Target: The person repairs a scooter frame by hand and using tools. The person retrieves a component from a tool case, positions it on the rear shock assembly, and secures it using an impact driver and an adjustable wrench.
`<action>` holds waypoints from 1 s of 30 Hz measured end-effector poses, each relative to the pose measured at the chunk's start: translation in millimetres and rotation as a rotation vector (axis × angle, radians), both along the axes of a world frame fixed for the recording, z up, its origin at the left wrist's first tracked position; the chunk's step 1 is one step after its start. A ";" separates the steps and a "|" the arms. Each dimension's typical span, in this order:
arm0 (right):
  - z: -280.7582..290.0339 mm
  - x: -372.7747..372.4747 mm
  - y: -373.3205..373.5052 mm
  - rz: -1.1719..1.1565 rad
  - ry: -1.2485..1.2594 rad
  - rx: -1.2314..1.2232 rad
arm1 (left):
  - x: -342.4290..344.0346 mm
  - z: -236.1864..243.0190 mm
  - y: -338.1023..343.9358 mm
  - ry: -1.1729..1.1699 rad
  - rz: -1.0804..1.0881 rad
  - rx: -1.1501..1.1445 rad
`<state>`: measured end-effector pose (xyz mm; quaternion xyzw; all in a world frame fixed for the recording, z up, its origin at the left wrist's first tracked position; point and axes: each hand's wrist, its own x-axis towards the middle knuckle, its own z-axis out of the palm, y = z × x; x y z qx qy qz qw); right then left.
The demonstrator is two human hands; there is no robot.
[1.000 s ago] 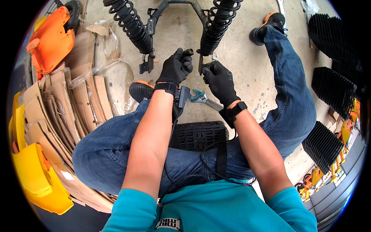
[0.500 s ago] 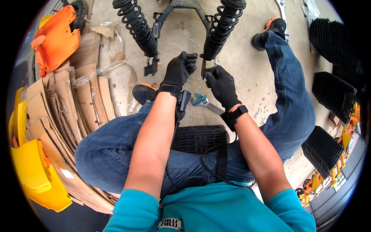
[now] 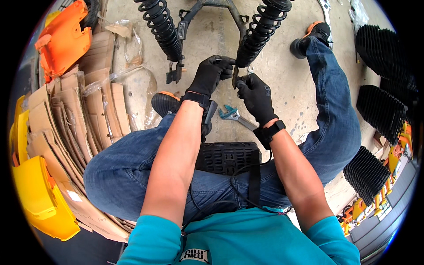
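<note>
Beyond the slotted black plastic panel [image 3: 221, 160], a silver, teal-headed wrench [image 3: 239, 118] lies on concrete [image 3: 289, 110]. Past it, the black-gloved right hand [image 3: 257, 98] pinches a flat dark metal bracket [image 3: 235, 77]; the black-gloved left hand [image 3: 207, 75] pinches a small dark cylinder [image 3: 232, 61] beside a black coil-spring shock absorber [image 3: 260, 35].

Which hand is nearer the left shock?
Left. The left hand is to the right of the left shock's lower end, with a gap between them; the right hand is farther right and closer to the body.
</note>
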<state>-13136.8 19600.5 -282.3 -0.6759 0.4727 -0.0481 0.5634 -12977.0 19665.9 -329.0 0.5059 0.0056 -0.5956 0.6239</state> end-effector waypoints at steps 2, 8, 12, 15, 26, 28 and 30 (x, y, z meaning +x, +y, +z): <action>3.4 1.0 -1.7 0.029 0.033 0.017 | 0.0 2.2 -1.5 -0.024 -0.010 0.035; -4.9 0.7 1.5 0.026 0.040 -0.063 | 0.6 -13.6 -0.3 0.213 0.056 -0.095; -8.4 3.1 2.5 0.003 0.018 -0.058 | -6.1 -14.1 -0.3 0.213 0.098 -0.102; -2.3 3.1 2.0 0.004 0.064 -0.046 | -9.8 -17.7 -1.2 0.130 0.091 -0.088; -2.7 1.0 -2.3 -0.047 -0.012 0.116 | -2.8 -29.2 4.0 0.317 0.046 -0.266; -5.2 -1.7 -2.3 -0.048 -0.024 0.142 | -4.0 -19.7 3.5 0.335 0.097 -0.233; -1.8 -0.3 -4.3 -0.040 -0.016 0.146 | -3.4 -20.5 2.6 0.270 0.076 -0.186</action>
